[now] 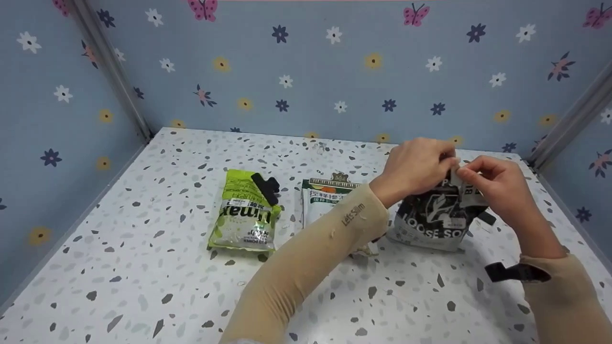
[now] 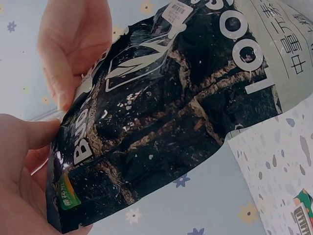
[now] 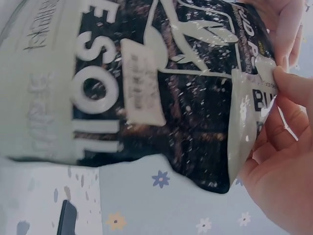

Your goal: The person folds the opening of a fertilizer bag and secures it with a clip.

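A dark, glossy bag of loose soil [image 1: 430, 215] stands at the right of the table, with white lettering and a pale leaf print on its front. My left hand [image 1: 416, 162] pinches its top edge between thumb and fingers. Close beside it, my right hand [image 1: 502, 186] pinches the same edge, where a pale corner of the bag [image 3: 244, 117] folds over. In the left wrist view the bag [image 2: 161, 107] spreads out from my fingers, its printed top near them. A black clip [image 1: 486, 218] lies just right of the bag, partly behind it.
A green and white pouch [image 1: 244, 215] with a black clip [image 1: 266, 189] on its upper corner lies left of centre. Between it and the soil bag lies a white pouch [image 1: 318, 205], partly hidden by my left forearm. Flower-patterned panels [image 1: 311, 62] enclose the speckled table [image 1: 158, 267].
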### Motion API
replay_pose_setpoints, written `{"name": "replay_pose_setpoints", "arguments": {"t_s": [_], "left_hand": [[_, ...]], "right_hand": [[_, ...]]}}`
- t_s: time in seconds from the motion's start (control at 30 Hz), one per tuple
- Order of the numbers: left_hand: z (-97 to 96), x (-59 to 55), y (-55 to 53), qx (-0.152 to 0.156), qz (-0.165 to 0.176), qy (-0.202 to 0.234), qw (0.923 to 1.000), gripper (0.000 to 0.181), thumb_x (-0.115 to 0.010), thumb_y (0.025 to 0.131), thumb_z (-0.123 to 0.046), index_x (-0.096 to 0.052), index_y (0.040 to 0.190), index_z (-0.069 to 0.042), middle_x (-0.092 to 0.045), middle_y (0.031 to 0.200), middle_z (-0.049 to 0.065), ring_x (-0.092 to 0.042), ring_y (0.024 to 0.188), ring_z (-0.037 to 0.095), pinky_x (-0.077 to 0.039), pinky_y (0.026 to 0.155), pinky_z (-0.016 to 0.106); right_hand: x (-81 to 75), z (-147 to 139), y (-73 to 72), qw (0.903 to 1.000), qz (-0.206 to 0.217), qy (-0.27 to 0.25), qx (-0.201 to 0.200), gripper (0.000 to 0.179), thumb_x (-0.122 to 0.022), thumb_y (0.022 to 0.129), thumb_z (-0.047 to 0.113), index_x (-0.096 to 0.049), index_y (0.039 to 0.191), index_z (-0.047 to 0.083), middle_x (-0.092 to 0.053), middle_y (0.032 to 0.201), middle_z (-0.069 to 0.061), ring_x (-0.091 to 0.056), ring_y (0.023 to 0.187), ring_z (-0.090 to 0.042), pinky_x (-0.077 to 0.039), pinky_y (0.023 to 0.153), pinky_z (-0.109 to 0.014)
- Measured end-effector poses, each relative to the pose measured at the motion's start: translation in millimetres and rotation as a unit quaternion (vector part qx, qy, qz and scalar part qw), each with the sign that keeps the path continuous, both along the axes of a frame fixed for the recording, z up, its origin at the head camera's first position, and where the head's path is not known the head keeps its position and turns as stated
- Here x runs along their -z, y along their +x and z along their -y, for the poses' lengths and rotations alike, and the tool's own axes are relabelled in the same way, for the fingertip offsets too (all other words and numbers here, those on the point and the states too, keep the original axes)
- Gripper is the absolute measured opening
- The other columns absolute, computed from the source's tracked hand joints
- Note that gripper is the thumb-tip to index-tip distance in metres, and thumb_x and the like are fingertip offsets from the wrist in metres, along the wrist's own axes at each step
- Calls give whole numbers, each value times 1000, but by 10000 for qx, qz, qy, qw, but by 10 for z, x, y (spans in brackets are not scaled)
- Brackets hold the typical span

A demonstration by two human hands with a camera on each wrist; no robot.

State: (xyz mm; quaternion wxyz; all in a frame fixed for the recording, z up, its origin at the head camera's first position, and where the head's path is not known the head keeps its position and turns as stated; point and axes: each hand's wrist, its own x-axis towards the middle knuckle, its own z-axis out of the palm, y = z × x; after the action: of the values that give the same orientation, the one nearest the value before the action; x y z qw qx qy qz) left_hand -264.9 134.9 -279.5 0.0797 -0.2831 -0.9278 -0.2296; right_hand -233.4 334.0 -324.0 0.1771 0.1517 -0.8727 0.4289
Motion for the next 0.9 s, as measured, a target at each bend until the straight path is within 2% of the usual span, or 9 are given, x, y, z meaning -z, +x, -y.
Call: {"name": "replay_pose_setpoints", "arguments": {"t_s": [0.1, 0.27, 0.43, 0.67, 0.9], "left_hand": [[0, -2, 1, 7, 69, 32, 10000, 19, -55, 101, -45, -72, 108, -40, -64, 94, -19, -56, 77, 4, -44, 63, 26], [-1, -3, 2, 16, 178, 76, 9998, 19, -56, 101, -46, -71, 110, -40, -65, 96, -18, -56, 79, 3, -44, 65, 24], [-3, -5, 7, -9, 257, 84, 9996, 19, -56, 100, -47, -71, 109, -40, -64, 95, -18, -55, 79, 3, -43, 66, 23], [1, 4, 0, 19, 292, 90, 9995, 19, -55, 100, -47, -71, 110, -40, -64, 93, -18, -55, 78, 3, -43, 66, 22], [9, 30, -11, 15, 316, 154, 9994, 19, -56, 100, -47, -71, 108, -39, -62, 88, -17, -55, 76, 3, -43, 65, 23]], "right_hand": [[48, -67, 19, 9999, 54, 140, 54, 17, -67, 97, 11, -68, 89, -4, -53, 72, 1, -35, 52, -14, -32, 51, -28], [137, -188, 55, 9994, 134, 294, 105, 15, -67, 97, 10, -69, 91, -4, -60, 76, 0, -41, 58, -14, -36, 55, -24], [207, -266, 86, 9989, 206, 395, 170, 14, -66, 97, 10, -69, 92, -3, -59, 74, 0, -41, 58, -13, -35, 54, -25], [266, -313, 86, 9986, 383, 364, 80, 16, -65, 98, 10, -66, 99, -6, -64, 82, 4, -53, 67, -9, -45, 62, -17], [301, -381, 136, 9950, 805, 558, 183, 20, -67, 98, 17, -66, 102, -2, -67, 86, 3, -61, 75, -8, -47, 68, -16]]}}
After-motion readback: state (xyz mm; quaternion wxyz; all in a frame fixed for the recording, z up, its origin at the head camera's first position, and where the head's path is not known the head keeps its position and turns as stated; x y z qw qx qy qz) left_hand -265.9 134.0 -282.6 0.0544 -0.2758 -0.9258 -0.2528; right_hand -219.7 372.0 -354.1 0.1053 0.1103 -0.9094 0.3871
